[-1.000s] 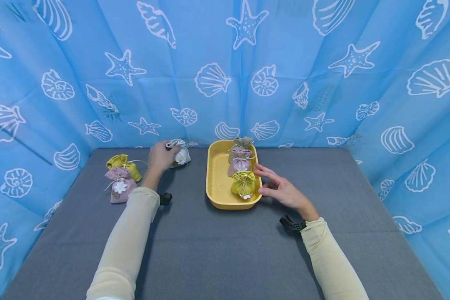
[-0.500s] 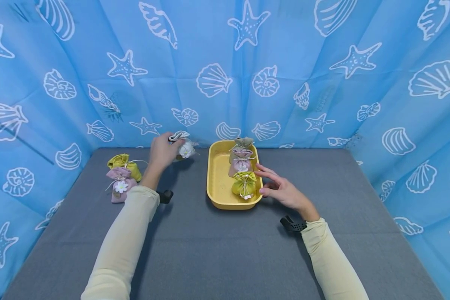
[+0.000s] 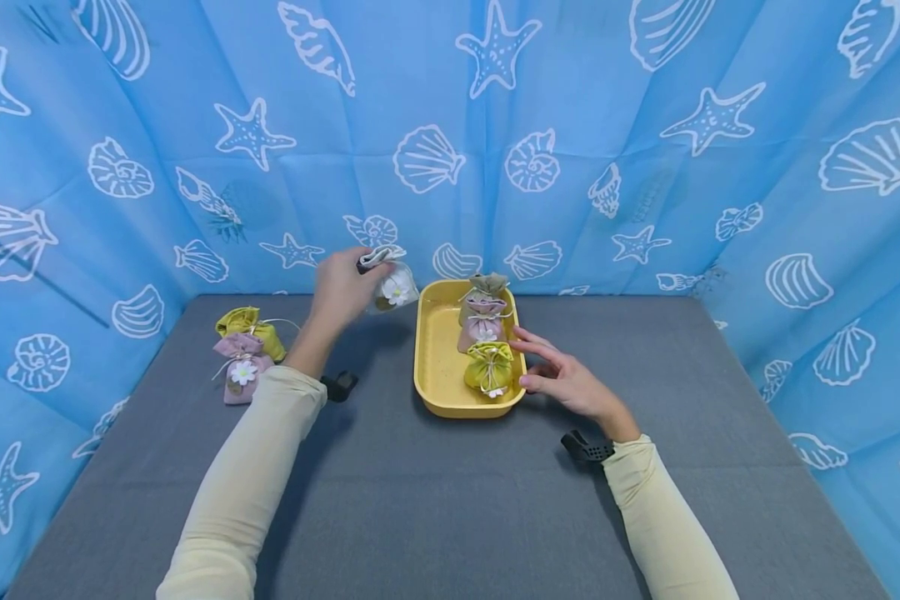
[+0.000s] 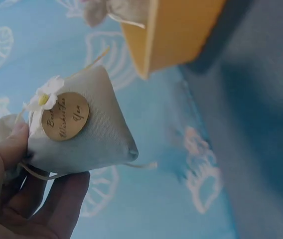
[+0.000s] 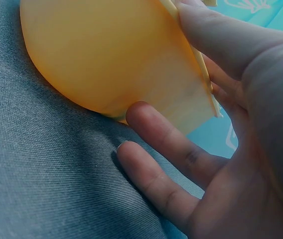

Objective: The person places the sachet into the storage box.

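Head view: a blue curtain [image 3: 450,83] with white seashells and starfish hung behind the yellow tray [image 3: 437,367], and the grey tabletop [image 3: 420,500] spread beneath and around it. Two pale sleeves [image 3: 232,475] reached in from the near left and near right of the tray. At the tray's right wall, the right hand [image 3: 566,382] touched the rim, its grip loose, with the fingers spread and slightly bent. Left of the tray's far end, the left hand [image 3: 342,290] had its grip pinched on the neck of a white pouch [image 3: 405,293], which was tilted above the tabletop, near the tray but apart from it. Inside the tray, along its right side, a greyish pouch [image 3: 487,287] stood at the far end, a lilac pouch [image 3: 482,328] next, and a yellow-green pouch [image 3: 483,375] at the near end. Well to the tray's left were a mustard pouch [image 3: 270,340] and, in front of it, a pink pouch [image 3: 251,392]. In the left wrist view, the white pouch bore a round brown sticker [image 4: 67,118] reading "Best Wishes For You" and a white flower [image 4: 49,92]
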Motion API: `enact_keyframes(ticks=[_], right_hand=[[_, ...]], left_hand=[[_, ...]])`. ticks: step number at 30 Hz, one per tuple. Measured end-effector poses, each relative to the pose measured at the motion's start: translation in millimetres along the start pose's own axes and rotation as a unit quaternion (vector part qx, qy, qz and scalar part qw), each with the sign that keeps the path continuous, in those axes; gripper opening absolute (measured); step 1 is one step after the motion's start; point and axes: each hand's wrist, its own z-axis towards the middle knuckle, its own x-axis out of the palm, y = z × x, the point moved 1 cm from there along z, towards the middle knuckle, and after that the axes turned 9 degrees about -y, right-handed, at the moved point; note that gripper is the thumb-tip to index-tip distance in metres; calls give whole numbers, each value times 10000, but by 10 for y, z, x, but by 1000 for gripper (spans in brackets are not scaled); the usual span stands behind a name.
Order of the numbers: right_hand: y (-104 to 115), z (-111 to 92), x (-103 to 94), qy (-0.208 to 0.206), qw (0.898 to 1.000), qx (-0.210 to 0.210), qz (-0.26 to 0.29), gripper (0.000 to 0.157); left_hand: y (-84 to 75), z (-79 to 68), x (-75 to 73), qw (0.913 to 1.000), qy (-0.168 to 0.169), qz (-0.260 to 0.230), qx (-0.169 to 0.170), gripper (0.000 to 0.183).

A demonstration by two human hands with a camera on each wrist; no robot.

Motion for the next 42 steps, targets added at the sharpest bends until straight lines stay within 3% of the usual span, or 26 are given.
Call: enact_keyframes(ticks=[11, 17, 22, 29, 37, 42], right_hand=[[-24, 9, -10, 45, 10000, -75, 35, 56], [-36, 11, -13, 50, 10000, -28, -3, 55], [-36, 11, -15, 49, 10000, -25, -7, 56], [-33, 16, -7, 72, 10000, 13, -32, 56], [-37, 18, -6, 48, 10000, -53, 31, 56], [-45, 16, -3, 48, 9998, -129, 116, 56]], left_hand=[[-352, 55, 89, 9985, -59, -526, 162, 34], [-484, 91, 263, 9985, 62, -466, 266, 27], [-572, 108, 442, 9980, 258, -172, 545, 26], [-617, 81, 659, 9974, 631, 163, 315, 32], [-563, 106, 799, 9981, 585, -30, 177, 23], [-563, 158, 823, 9970, 639, 373, 249, 26]])
